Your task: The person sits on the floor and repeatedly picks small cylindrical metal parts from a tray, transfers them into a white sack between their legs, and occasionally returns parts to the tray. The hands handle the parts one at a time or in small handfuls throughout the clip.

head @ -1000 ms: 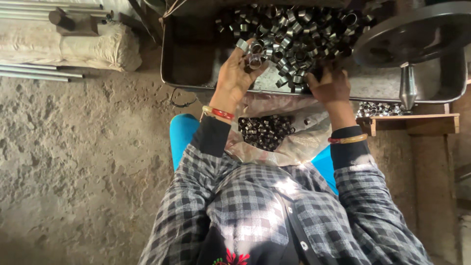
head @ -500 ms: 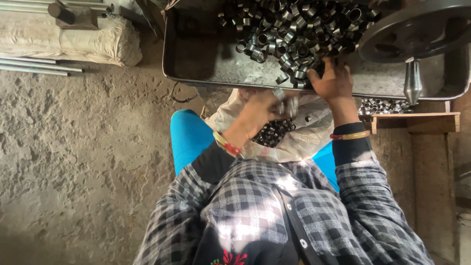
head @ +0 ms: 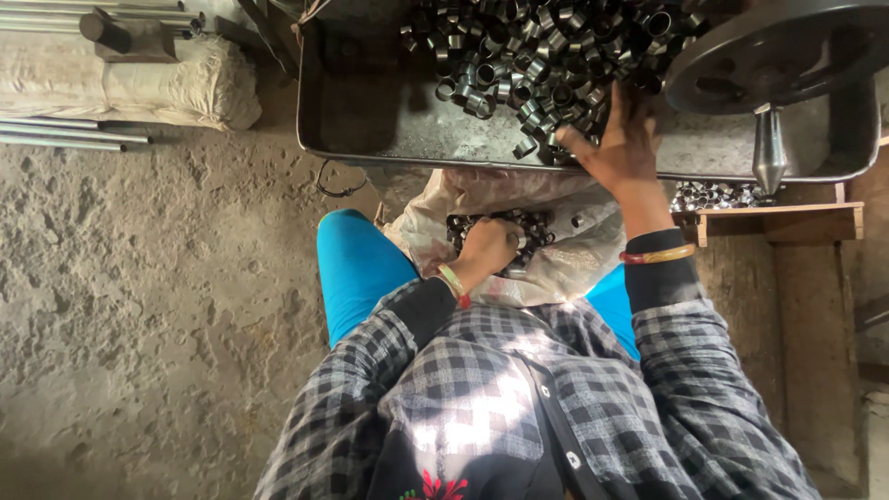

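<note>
Since the frame half a second before, the left hand (head: 488,245) has come lower, from the edge of the metal tray (head: 370,120) down into the plastic bag (head: 565,264) on the lap, and the right hand (head: 619,148) has stayed at the pile in the tray.

In the head view the left hand is curled, knuckles up, on the small heap of metal rings (head: 519,227) inside the bag — whether it holds any I cannot tell. The right hand lies with spread fingers on the big pile of rings (head: 528,65) in the tray, touching them at the near edge; a real grip is not visible. A dark round wheel (head: 778,51) stands just beside this hand, on its right. More rings (head: 713,194) lie on a wooden ledge (head: 778,218) below the tray.
</note>
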